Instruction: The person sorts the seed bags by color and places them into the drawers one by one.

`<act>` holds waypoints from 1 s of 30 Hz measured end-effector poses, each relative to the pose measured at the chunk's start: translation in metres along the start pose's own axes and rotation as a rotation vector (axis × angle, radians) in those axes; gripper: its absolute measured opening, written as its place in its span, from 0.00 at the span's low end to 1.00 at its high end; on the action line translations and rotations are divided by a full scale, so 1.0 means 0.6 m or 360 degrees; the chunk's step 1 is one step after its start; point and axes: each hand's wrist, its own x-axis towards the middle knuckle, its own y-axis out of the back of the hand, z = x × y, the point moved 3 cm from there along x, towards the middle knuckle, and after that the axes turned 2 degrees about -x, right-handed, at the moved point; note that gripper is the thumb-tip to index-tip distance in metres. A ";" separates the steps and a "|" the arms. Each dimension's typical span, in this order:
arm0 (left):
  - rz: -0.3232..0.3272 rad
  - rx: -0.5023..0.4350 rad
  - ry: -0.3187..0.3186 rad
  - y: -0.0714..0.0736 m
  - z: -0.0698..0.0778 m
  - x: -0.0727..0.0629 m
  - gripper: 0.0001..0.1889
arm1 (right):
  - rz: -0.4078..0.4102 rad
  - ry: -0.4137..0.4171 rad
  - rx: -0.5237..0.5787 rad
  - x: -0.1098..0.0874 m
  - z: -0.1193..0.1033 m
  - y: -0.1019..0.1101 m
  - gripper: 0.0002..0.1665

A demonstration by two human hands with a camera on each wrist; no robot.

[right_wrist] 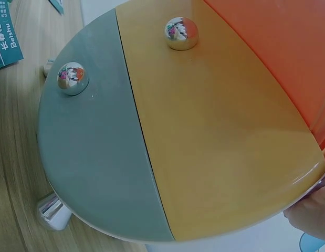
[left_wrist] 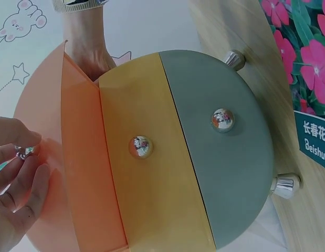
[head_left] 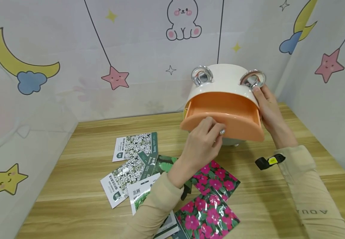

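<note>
A small rounded drawer cabinet [head_left: 230,74] with a white shell and silver ring ears stands on the table. Its top orange drawer [head_left: 241,127] is pulled out, and the part of its inside that shows holds nothing. My left hand [head_left: 203,141] pinches the drawer's round silver knob [left_wrist: 27,151]. My right hand [head_left: 269,109] holds the cabinet's right side, thumb up beside the right ear [head_left: 253,79]. Below the orange drawer, the yellow drawer [left_wrist: 146,115] and the grey-green drawer [left_wrist: 220,157] are closed, each with a silver ball knob.
Several seed packets lie in front of the cabinet: white-flower packets [head_left: 136,147] on the left, pink-flower packets [head_left: 209,215] nearer me, some overlapping. A black strap with a yellow label [head_left: 272,160] is at my right sleeve. A patterned cloth [head_left: 148,39] hangs behind the wooden table [head_left: 79,186].
</note>
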 end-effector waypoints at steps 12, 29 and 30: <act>-0.0018 -0.0004 -0.0022 0.010 0.008 -0.010 0.08 | 0.0005 -0.0009 0.0015 0.002 0.001 -0.003 0.26; -0.0033 0.0039 -0.0056 0.023 0.024 -0.021 0.07 | 0.0024 -0.0003 -0.0031 0.001 0.002 0.001 0.28; -0.0032 0.0041 -0.0056 0.024 0.024 -0.022 0.06 | 0.0023 -0.0002 -0.0027 0.001 0.002 0.001 0.28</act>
